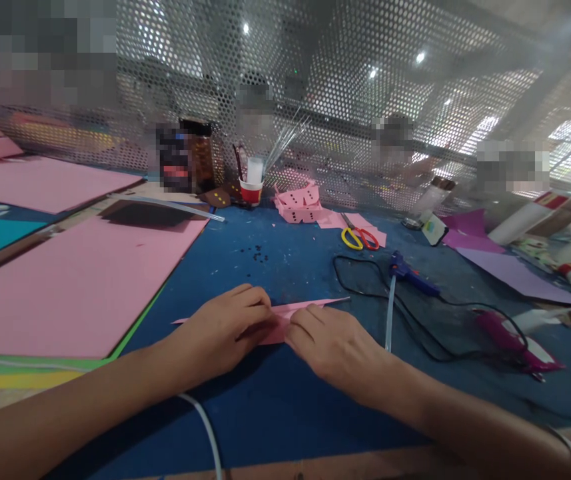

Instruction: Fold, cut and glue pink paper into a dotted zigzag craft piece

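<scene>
Left fingers (pixel 255 315) and right fingers (pixel 306 327) pinch shut smooth pink paper (pixel 279 329) (narrow, tapering to points).

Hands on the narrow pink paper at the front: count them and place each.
2: the left hand left of the pink paper's middle, the right hand right of it. Some fingertips are hidden.

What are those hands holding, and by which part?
Pink paper: the left hand and right hand hold it near its middle, fingertips partly hidden.
</scene>
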`<state>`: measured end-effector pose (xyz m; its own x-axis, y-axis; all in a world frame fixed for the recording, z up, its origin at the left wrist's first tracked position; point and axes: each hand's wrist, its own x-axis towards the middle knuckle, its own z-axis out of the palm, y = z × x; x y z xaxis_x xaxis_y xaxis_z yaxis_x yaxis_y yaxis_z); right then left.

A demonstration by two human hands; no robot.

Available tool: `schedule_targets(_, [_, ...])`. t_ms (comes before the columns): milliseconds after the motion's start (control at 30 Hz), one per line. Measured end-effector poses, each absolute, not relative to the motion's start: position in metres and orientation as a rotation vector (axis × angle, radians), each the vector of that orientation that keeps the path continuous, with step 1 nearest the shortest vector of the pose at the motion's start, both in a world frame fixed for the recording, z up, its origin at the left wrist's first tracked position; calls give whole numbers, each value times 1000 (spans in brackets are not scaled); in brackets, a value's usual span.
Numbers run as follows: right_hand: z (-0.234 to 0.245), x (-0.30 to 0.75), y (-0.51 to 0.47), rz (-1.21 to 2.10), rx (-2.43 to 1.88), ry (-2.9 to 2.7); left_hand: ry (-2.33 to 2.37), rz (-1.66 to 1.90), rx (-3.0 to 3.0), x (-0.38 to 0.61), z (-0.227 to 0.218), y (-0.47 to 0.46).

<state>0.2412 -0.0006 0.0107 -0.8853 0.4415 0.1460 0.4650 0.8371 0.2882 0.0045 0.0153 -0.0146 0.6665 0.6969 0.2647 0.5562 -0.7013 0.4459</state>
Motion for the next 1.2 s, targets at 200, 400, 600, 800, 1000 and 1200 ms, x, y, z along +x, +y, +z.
schedule_targets(200, [15, 243, -1, -362, -766, -2966, 1010, 595, 2573, 6, -14, 16])
schedule_targets(400, [19, 243, -2, -406, -758, -2983, 990, 637, 2566, 5, -12, 15])
schedule_targets(600, [15, 242, -1, -461, -742, -2963, 986, 643, 2562, 5, -14, 16])
schedule_targets(800, [5, 243, 5, -452, -725, -2923, 975, 654, 2563, 5, -13, 16])
schedule_targets(1000, [9, 245, 5, -367, -754, -2944, 970, 658, 2566, 4, -14, 17])
schedule_targets(1200, [14, 244, 4, -409, -763, -2968, 970, 663, 2567, 5, -15, 17])
